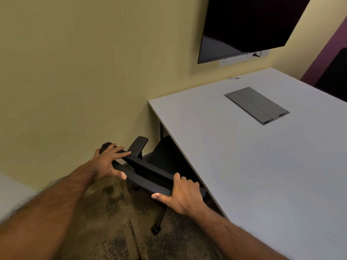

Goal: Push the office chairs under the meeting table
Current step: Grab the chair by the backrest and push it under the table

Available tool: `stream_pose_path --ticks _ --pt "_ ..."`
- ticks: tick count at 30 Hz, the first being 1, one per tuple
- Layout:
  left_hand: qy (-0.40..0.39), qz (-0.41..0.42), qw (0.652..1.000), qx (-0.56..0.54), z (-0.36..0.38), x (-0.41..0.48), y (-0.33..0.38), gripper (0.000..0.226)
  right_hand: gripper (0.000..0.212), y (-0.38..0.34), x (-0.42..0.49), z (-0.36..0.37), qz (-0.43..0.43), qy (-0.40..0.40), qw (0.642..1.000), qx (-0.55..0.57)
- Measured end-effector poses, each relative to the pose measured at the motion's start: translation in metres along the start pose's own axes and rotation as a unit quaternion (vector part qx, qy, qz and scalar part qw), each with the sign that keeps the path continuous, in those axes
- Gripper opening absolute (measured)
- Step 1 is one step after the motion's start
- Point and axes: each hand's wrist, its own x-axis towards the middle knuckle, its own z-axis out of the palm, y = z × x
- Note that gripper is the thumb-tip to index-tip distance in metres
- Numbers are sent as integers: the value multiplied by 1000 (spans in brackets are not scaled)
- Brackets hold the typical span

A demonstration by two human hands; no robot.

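Observation:
A black office chair (150,170) stands at the near-left edge of the grey meeting table (253,166). Its seat is partly under the tabletop, and one armrest sticks up on the wall side. My left hand (109,162) grips the left end of the backrest's top edge. At the right end of that edge, close to the table's side, my right hand (183,196) holds on with the thumb underneath. One caster leg shows on the carpet below.
A beige wall runs close on the left of the chair. A dark wall screen (247,25) hangs above the table's far end. A grey cable hatch (257,105) is set in the tabletop. Another dark chair (336,76) sits at the far right. Patterned carpet covers the floor.

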Motion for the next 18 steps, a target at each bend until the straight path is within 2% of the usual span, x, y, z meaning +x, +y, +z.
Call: stream_pose_path --ticks 10,18 --pt "-41 73 996 36 -32 67 -26 110 99 -26 28 -9 73 6 997 32" --pt "-57 111 991 40 -57 107 -41 107 112 -50 57 -3 106 38 993 26"
